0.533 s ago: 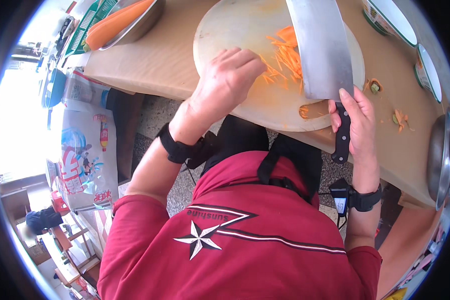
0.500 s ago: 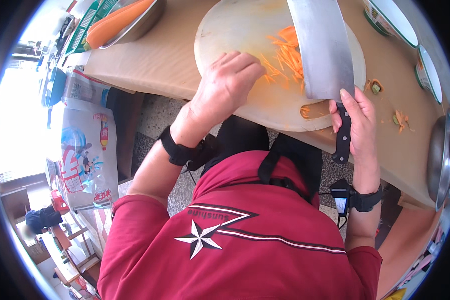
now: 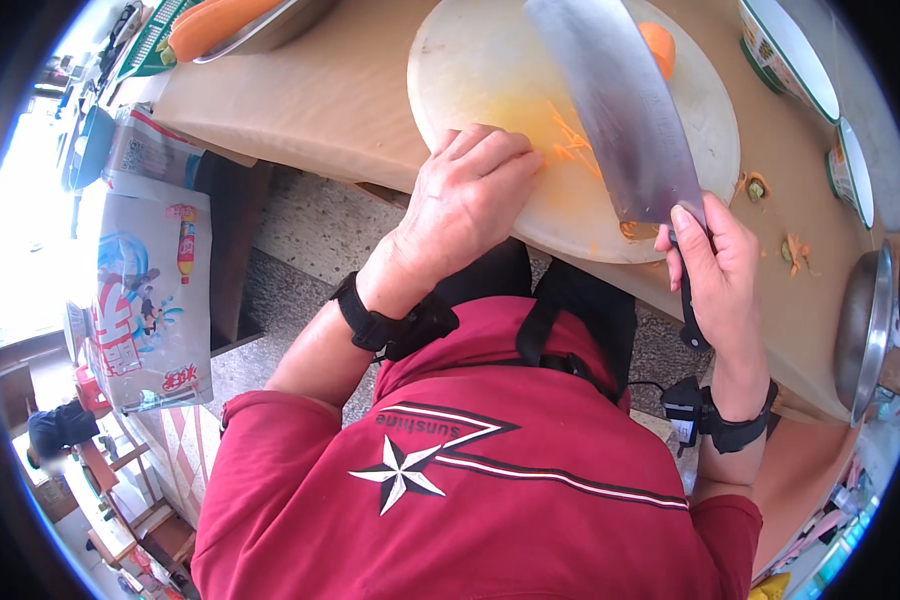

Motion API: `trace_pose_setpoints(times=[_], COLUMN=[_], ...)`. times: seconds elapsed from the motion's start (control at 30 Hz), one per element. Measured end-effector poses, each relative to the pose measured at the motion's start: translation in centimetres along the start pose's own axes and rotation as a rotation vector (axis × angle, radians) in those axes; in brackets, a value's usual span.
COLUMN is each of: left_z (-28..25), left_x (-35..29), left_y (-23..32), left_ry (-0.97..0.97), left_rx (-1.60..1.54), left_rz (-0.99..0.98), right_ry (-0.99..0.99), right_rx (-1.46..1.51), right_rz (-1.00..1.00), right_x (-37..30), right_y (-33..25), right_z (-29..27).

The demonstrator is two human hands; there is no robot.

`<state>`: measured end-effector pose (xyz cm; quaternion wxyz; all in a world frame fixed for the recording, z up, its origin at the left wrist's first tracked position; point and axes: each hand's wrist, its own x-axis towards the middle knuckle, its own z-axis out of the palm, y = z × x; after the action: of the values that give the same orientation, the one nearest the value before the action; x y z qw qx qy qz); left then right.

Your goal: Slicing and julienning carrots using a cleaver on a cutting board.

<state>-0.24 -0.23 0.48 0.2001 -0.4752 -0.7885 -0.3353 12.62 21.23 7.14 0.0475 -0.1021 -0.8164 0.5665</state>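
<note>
Your right hand (image 3: 718, 255) has its grip closed around the black handle of the cleaver (image 3: 625, 115), thumb laid up by the heel of the blade. Keep that thumb high and firm, since a blade this broad would likely twist in a slack hold.

Your left hand (image 3: 480, 190) is over the near left part of the round cutting board (image 3: 460, 65), fingers bent in. Its palm side is hidden, so I cannot tell whether that grip is closed on anything. Keep those fingertips tucked and the knuckles leading whenever the steel comes close; just now the blade is apart from them.

The carrot shreds (image 3: 573, 140) lie between your left hand and the cleaver, some possibly covered by the blade. The carrot piece (image 3: 658, 48) sits past the blade, on its right, partly hidden by it. To cut that piece, you would do best to set it on a flat face and steady it behind curled fingers. To shift the shreds, push with the flat or the spine, not the edge, which would drag and dull on the board.

Mind the board's near rim, which sits right at the edge of the bench (image 3: 340, 110): press toward its middle, lest it tip. The carrot scraps (image 3: 757, 187) to the right are off the board; leave them there.
</note>
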Motion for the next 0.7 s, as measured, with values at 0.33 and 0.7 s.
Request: trace_pose_setpoints(times=[0.33, 0.7], left_z=[1.1, 1.5], left_x=[-1.3, -1.7], left_y=[0.0, -0.3], left_ry=[0.145, 0.201], left_rx=[0.021, -0.014], left_rz=[0.061, 0.072], right_ry=[-0.146, -0.250], right_rx=[-0.214, -0.302], right_rz=[0.043, 0.051], right_x=[0.0, 0.4], right_y=[-3.0, -3.6], right_z=[1.0, 1.1])
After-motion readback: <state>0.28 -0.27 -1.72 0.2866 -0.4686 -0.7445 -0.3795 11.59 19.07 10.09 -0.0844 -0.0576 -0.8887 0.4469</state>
